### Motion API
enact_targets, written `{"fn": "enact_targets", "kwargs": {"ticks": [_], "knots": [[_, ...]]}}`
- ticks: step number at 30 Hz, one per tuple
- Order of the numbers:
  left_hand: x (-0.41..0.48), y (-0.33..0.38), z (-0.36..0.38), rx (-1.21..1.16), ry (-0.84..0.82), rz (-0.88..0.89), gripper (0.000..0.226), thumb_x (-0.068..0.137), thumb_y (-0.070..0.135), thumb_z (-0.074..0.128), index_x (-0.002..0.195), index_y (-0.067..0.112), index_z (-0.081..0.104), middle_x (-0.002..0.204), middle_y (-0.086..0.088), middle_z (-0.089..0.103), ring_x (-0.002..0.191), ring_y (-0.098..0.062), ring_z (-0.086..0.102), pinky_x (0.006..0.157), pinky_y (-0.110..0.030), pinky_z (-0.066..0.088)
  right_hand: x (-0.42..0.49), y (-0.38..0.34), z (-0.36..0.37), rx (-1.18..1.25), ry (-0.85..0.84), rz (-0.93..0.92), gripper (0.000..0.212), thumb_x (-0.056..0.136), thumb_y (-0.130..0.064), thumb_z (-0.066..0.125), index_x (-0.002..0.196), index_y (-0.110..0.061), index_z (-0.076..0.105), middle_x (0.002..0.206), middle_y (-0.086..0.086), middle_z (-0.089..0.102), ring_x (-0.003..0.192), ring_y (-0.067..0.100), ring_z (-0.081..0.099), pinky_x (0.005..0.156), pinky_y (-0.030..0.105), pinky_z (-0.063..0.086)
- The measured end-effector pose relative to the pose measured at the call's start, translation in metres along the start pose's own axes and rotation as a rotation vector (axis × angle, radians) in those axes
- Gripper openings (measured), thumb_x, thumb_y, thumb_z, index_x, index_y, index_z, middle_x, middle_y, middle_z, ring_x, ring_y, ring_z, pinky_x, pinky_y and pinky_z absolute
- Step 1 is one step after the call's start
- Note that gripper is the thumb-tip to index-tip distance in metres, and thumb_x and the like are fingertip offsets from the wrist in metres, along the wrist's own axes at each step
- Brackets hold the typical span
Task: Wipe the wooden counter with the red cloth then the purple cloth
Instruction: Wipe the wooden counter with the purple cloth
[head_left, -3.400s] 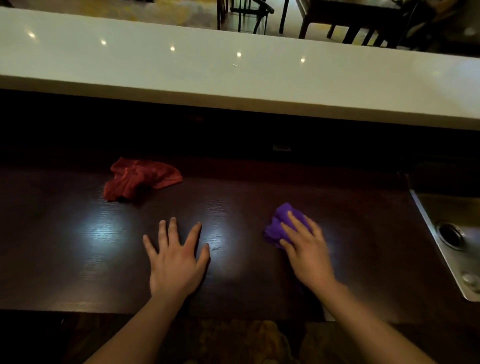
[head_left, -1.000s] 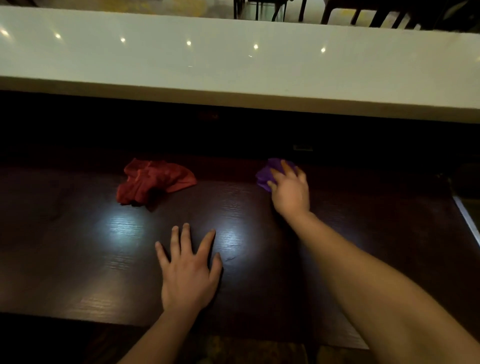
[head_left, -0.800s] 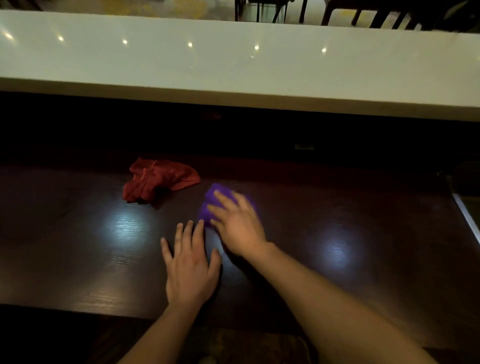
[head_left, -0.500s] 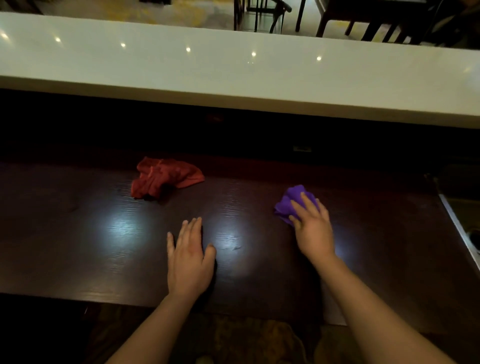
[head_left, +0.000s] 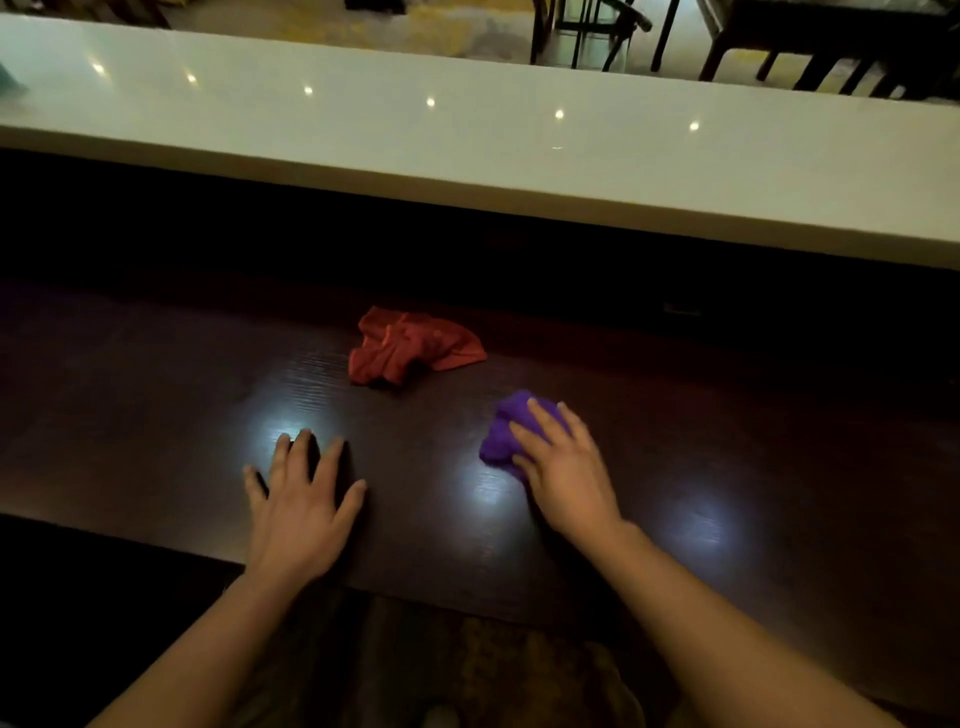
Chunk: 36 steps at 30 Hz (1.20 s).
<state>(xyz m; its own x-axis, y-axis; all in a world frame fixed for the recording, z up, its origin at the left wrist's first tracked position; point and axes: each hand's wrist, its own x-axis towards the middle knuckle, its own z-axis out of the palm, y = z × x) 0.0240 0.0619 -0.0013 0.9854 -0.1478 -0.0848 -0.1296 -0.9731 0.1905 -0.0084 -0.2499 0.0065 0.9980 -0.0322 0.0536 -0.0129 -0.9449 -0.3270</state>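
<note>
— Since half a second back, the right hand (head_left: 563, 475) had dragged the purple cloth (head_left: 506, 434) leftward, toward the red cloth (head_left: 410, 345), hadn't it?

— It had. Taking the red cloth as the mark, the purple one lay near it, to its right and closer to the person, well apart from the left hand (head_left: 301, 506).

— And the grip?

— The right hand's grip was pressed flat over the purple cloth, fingers spread on top, pinning it to the wooden surface (head_left: 156, 415) rather than clenching it. The left hand was released, palm down on the wood, holding nothing.

— Which hand was nearer the cloth?

— The right, already on it. The wad bulged out ahead and left of the fingertips, so I'd judge any further stroke would push that way.

— How did the cloth look?

— Bunched into a soft, rounded lump, with no clear long axis. The red one sat crumpled and untouched, one flap trailing to its right.
</note>
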Motion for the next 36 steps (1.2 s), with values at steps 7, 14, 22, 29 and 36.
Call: {"fn": "enact_targets", "kwargs": {"ticks": [7, 14, 22, 29, 36], "knots": [[0.001, -0.002, 0.010, 0.003, 0.026, -0.006, 0.073, 0.089, 0.065, 0.023, 0.151, 0.028, 0.030, 0.162, -0.014, 0.018, 0.151, -0.029, 0.001, 0.117, -0.060, -0.006, 0.037, -0.087, 0.035, 0.072, 0.014, 0.042, 0.041, 0.093, -0.035, 0.052, 0.134, -0.028, 0.053, 0.155, 0.004, 0.032, 0.142, 0.036, 0.022, 0.118, 0.046, 0.014], [-0.004, -0.002, 0.005, -0.056, 0.056, -0.006, 0.067, 0.083, 0.051, 0.036, 0.144, 0.025, 0.045, 0.158, -0.014, 0.032, 0.150, -0.030, 0.016, 0.118, -0.063, 0.008, 0.005, -0.075, 0.033, -0.001, -0.125, -0.368, 0.044, 0.092, -0.033, 0.049, 0.137, -0.029, 0.048, 0.155, 0.000, 0.031, 0.143, 0.030, 0.025, 0.115, 0.046, 0.024], [-0.004, -0.001, 0.006, -0.083, 0.125, -0.048, 0.060, 0.083, 0.040, 0.039, 0.137, 0.017, 0.053, 0.151, -0.015, 0.044, 0.145, -0.031, 0.030, 0.117, -0.061, 0.018, 0.024, -0.115, 0.049, 0.077, 0.055, -0.167, 0.036, 0.086, -0.023, 0.059, 0.122, -0.019, 0.063, 0.142, 0.006, 0.052, 0.123, 0.038, 0.049, 0.105, 0.046, 0.038], [-0.003, 0.002, 0.003, -0.054, 0.143, -0.144, 0.069, 0.079, 0.040, 0.043, 0.138, 0.005, 0.050, 0.148, -0.019, 0.046, 0.142, -0.034, 0.035, 0.117, -0.060, 0.020, 0.111, -0.180, 0.072, 0.229, -0.036, -0.268, 0.033, 0.089, -0.018, 0.060, 0.121, -0.013, 0.063, 0.143, 0.009, 0.050, 0.119, 0.039, 0.046, 0.102, 0.042, 0.041], [-0.001, 0.001, -0.001, -0.068, 0.126, -0.151, 0.069, 0.078, 0.040, 0.041, 0.134, 0.004, 0.056, 0.144, -0.023, 0.050, 0.138, -0.038, 0.042, 0.113, -0.062, 0.029, 0.168, -0.233, 0.069, 0.339, -0.021, -0.281, 0.031, 0.085, -0.020, 0.064, 0.116, -0.017, 0.066, 0.142, 0.014, 0.050, 0.116, 0.038, 0.044, 0.102, 0.036, 0.034]]}}
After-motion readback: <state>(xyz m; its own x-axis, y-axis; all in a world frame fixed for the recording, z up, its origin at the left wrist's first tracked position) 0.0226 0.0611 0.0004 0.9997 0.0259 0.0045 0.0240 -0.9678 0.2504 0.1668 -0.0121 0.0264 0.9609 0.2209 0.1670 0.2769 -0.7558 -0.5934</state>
